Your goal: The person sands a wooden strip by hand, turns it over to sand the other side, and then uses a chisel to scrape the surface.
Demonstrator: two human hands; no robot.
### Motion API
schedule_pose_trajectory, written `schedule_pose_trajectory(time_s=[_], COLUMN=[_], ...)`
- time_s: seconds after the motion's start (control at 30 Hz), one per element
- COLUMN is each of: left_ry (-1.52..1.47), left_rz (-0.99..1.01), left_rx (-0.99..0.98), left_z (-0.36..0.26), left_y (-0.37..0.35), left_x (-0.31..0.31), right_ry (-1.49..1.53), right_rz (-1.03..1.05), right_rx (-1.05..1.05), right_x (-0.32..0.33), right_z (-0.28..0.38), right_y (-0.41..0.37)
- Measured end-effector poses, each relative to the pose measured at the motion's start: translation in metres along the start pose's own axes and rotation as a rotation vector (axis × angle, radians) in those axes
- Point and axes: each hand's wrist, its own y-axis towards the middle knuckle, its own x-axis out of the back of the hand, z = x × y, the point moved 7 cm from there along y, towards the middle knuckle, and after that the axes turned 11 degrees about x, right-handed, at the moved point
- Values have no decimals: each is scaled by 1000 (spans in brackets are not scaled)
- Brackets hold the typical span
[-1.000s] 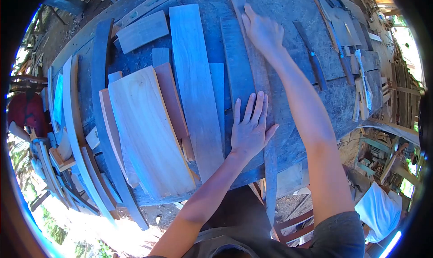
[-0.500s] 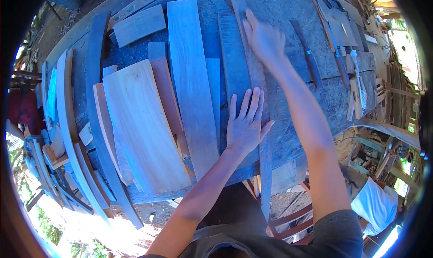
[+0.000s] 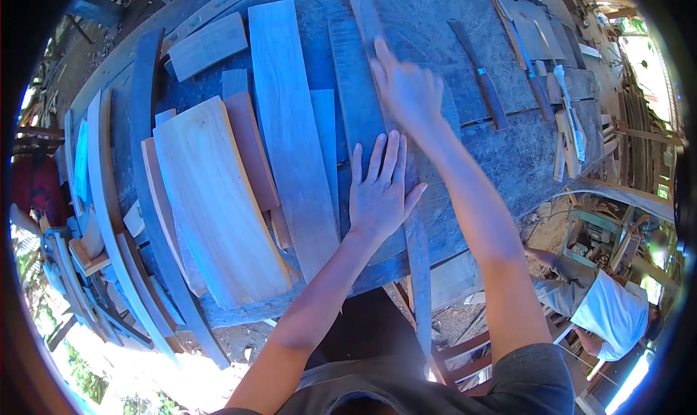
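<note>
My left hand [image 3: 378,197] lies flat with fingers spread. It presses on a long narrow wooden strip [image 3: 365,12] and the dark board [image 3: 356,81] beside it. Farther up, my right hand [image 3: 412,92] is closed at the strip's edge, with the index finger and thumb toward the wood. Whatever is in its fingers is hidden and slightly blurred. The strip runs from the far side of the worktable [image 3: 465,175] past its near edge. Left of the dark board lies a long pale plank [image 3: 287,110].
A wide light board [image 3: 218,204] and several other planks lie to the left. A wooden-handled tool with a dark blade [image 3: 488,84] and a saw-like tool [image 3: 526,59] are to the right. At lower right, a person in a white shirt [image 3: 613,313] is bent over.
My right hand has moved along the strip toward me, closer to my left hand. The view has shifted a little, and more of the other person shows at lower right.
</note>
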Motion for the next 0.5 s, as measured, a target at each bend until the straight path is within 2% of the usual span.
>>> schedule_pose_trajectory(time_s=[0.03,0.17,0.2,0.23,0.27,0.37,0.43,0.5], left_ry=[16,38,41,14,-7,28,33,30], left_rz=[33,132,143,73,0,-6,-8,-16], left_rx=[1,25,21,16,9,-2,-6,10], left_z=[1,1,0,0,1,1,-1,1], left_y=[-1,-1,-3,-2,-1,-1,-2,-1], left_x=[-3,-8,-11,-7,-2,-4,-4,-3], right_ry=[-3,-7,-34,-60,-42,2,120,250], right_rz=[108,229,134,28,48,56,32,-84], right_rx=[-8,-8,10,28,-20,-77,-107,-212], right_x=[6,5,1,-4,-17,-24,-15,9], right_z=[6,9,4,-2,-9,-24,-33,-44], right_y=[-23,-46,-25,-1,26,57,43,-16])
